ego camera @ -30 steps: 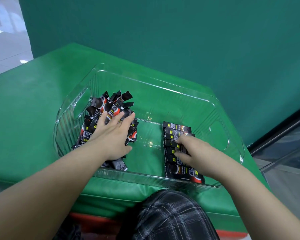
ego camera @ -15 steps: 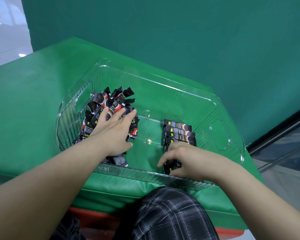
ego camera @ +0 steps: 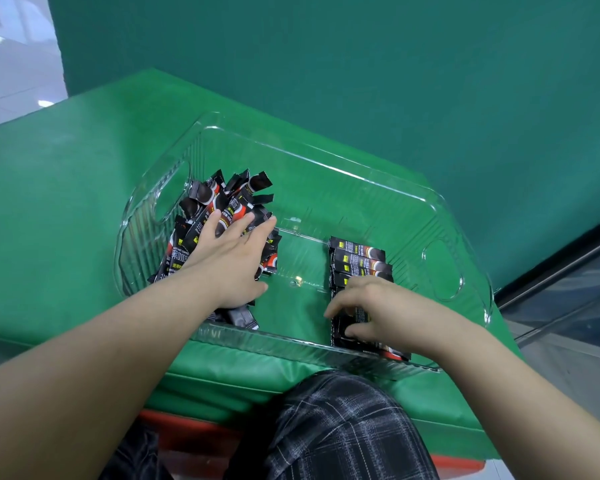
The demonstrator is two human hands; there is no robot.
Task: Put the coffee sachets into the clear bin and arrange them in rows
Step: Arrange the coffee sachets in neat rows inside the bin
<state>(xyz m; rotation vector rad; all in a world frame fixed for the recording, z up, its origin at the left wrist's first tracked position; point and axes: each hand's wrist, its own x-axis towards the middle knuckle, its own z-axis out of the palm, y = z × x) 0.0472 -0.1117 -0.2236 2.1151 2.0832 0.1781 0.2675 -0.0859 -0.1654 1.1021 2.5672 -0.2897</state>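
Your right hand [ego camera: 378, 313] has slid back to the near end of the row [ego camera: 359, 261].
Its curled fingers pinch a sachet [ego camera: 347, 336] there; the left hand [ego camera: 227, 258] lies flat, fingers spread, on the pile [ego camera: 222, 202] in the bin [ego camera: 444, 268] on the table [ego camera: 66, 202].

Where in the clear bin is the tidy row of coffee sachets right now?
In the head view, the row of coffee sachets lies in the right half of the clear bin, near its front wall, partly under the right hand, apart from the loose pile at left.
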